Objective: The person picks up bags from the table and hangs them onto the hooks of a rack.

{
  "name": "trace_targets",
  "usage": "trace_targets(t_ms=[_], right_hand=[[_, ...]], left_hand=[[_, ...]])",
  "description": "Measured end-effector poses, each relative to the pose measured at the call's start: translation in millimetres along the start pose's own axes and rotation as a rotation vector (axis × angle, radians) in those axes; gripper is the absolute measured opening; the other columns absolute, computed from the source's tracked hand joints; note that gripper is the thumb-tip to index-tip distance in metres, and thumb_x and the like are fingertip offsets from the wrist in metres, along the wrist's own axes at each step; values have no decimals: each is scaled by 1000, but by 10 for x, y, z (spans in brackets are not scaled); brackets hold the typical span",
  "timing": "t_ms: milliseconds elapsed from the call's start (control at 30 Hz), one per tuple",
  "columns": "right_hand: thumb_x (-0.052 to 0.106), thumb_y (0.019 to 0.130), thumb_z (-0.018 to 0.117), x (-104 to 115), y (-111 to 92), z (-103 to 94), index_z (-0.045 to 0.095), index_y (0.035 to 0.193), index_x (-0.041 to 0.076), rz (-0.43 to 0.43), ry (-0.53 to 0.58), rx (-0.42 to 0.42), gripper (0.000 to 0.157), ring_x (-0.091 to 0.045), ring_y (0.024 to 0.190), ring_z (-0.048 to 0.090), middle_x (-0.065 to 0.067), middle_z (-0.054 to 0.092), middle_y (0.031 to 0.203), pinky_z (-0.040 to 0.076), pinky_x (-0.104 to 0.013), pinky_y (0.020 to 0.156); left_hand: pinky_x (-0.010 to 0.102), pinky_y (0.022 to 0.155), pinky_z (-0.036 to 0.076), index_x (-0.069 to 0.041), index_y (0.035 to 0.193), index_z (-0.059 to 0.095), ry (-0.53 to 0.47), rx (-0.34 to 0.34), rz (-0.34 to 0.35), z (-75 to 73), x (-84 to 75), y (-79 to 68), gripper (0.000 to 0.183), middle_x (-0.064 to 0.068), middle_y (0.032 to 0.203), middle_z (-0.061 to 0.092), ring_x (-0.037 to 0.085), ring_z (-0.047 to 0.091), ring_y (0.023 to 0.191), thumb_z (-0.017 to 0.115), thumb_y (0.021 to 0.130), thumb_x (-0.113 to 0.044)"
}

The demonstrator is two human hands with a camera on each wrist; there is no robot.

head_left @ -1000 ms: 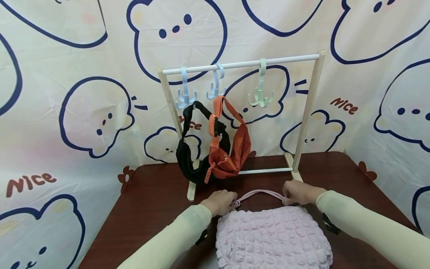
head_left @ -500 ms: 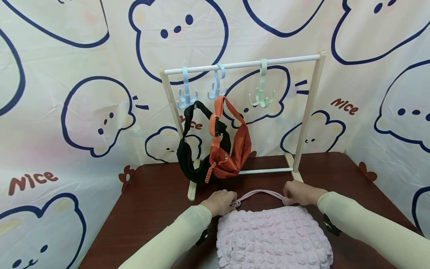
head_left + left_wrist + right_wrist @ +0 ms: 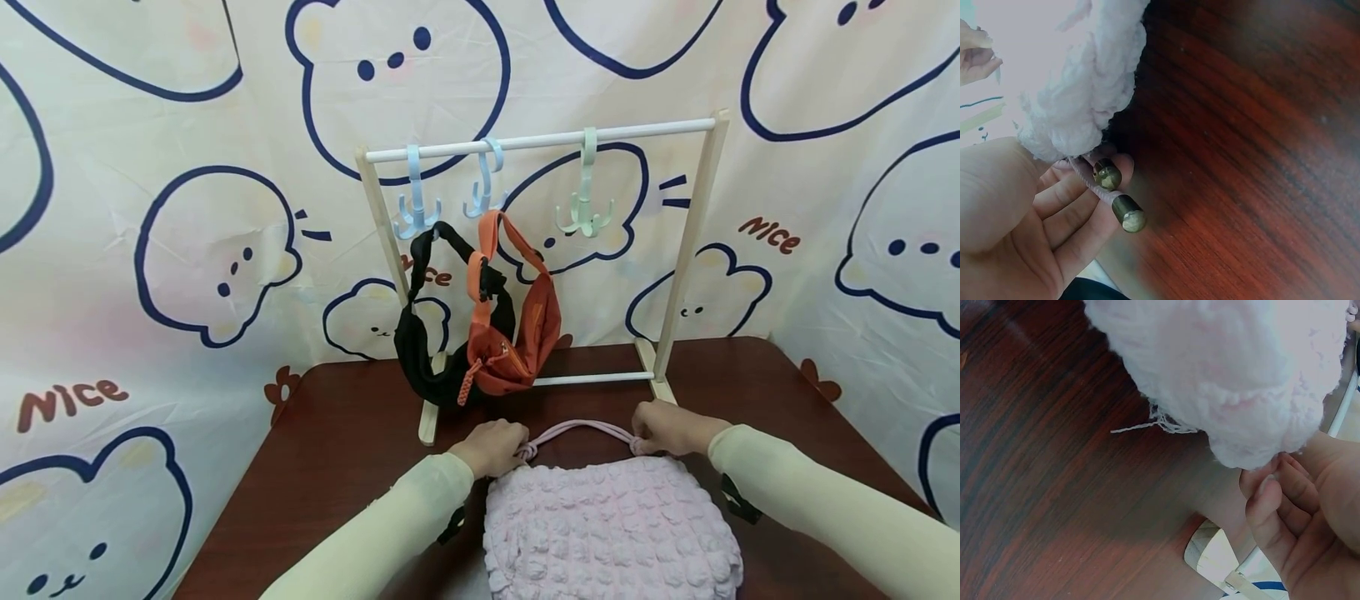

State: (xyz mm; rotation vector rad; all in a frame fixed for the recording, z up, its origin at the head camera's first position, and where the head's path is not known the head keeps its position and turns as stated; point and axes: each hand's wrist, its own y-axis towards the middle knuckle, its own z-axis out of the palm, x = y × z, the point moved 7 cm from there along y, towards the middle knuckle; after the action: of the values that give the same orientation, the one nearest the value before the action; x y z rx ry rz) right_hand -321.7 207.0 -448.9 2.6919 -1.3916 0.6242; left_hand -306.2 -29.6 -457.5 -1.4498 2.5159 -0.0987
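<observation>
A pale pink handbag [image 3: 611, 529] of puckered fabric lies at the front of the table, its thin cord handle [image 3: 581, 423] arching up from two knots. My left hand [image 3: 491, 450] grips the left upper corner beside one knot. At the other knot, my right hand [image 3: 671, 427] pinches the right upper corner. In the left wrist view, two cord ends with brass-coloured tips [image 3: 1129, 214] hang over the left fingers. The right wrist view shows the right fingertips [image 3: 1266, 487] curled under the bag's edge, partly hidden by the fabric, with loose white threads [image 3: 1169, 422] hanging nearby.
Behind the bag stands a wooden rack [image 3: 693, 242] with a white top bar [image 3: 652, 129]. Two blue hooks [image 3: 415, 208] and a green hook [image 3: 584, 204] hang there. A black bag [image 3: 420, 358] and an orange-red bag [image 3: 536, 333] hang at its left. Patterned cloth surrounds the dark table [image 3: 337, 417].
</observation>
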Motion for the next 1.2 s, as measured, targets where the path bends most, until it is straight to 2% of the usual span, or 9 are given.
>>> trace_targets(t_ms=[233,567,733,933,1200], right_hand=[[13,88,78,7,-32,-21,73,76,11,1,25,-5,14,-3,62,50,7,66,71,44,-22,58],[14,90,76,-42,-49,19,73,78,11,40,71,-1,12,-5,64,49,7,64,71,43,-23,60],[17,90,76,-81,-72,20,73,82,10,54,63,0,10,-7,67,51,6,66,75,46,-25,63],[16,91,75,-149,-79,39,73,88,9,57,76,-3,8,-8,72,55,4,68,81,50,-28,67],[17,92,73,-156,-84,50,74,91,10,74,81,-4,7,-7,73,58,4,70,83,51,-29,67]], left_hand=[[26,63,39,-18,81,57,-6,-2,-19,18,6,19,21,-7,69,45,7,45,63,70,96,-25],[27,65,42,-15,98,64,-37,2,-32,5,18,-20,18,-6,76,54,9,49,68,73,94,-30],[27,65,41,-15,99,61,-62,-19,-25,17,34,-29,19,-6,76,51,9,47,68,73,94,-30],[26,61,37,-17,96,56,-123,-60,-13,34,68,-54,22,-6,73,46,8,44,65,72,95,-31],[24,58,34,-17,98,56,-252,-89,-24,41,146,-95,22,-7,73,44,7,43,63,71,96,-33]])
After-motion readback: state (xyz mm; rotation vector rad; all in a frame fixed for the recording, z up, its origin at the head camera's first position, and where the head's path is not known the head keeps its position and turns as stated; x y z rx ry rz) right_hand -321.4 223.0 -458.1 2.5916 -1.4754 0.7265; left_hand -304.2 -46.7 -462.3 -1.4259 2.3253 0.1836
